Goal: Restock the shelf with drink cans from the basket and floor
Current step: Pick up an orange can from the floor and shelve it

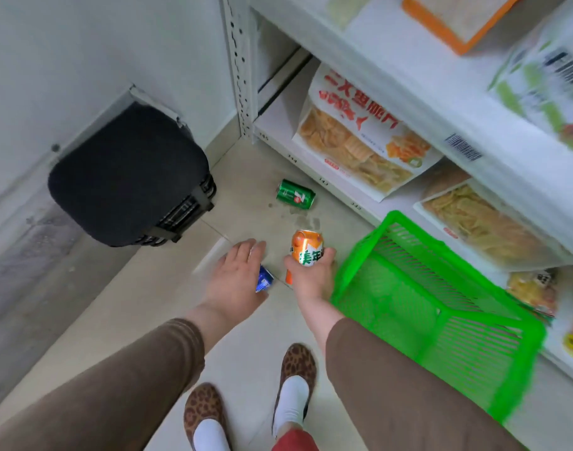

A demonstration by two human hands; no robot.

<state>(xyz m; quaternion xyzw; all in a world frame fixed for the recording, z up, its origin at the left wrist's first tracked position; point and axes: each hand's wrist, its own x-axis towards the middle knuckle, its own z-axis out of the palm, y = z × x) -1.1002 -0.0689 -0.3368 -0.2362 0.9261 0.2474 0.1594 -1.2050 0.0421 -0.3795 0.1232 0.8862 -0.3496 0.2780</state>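
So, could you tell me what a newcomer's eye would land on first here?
Probably the bright green basket at the right by the shelf, and the orange can gripped in the right hand. A green 7-Up can lies on the floor beyond, and the left hand reaches over a blue can.

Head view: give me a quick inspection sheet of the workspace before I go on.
Surface: pale tiled floor, with a wet-looking patch near the green can.
Job's things: orange can upright in the right hand; blue can mostly hidden under the left hand; green can lying on its side on the floor; green basket hanging at the right forearm, nothing seen inside.
Clutter: black case by the wall.
Grip: right hand curled round the orange can; left hand open over the blue can, contact unclear.
Cables: nothing seen.
Surroundings: white shelf holding snack bags.
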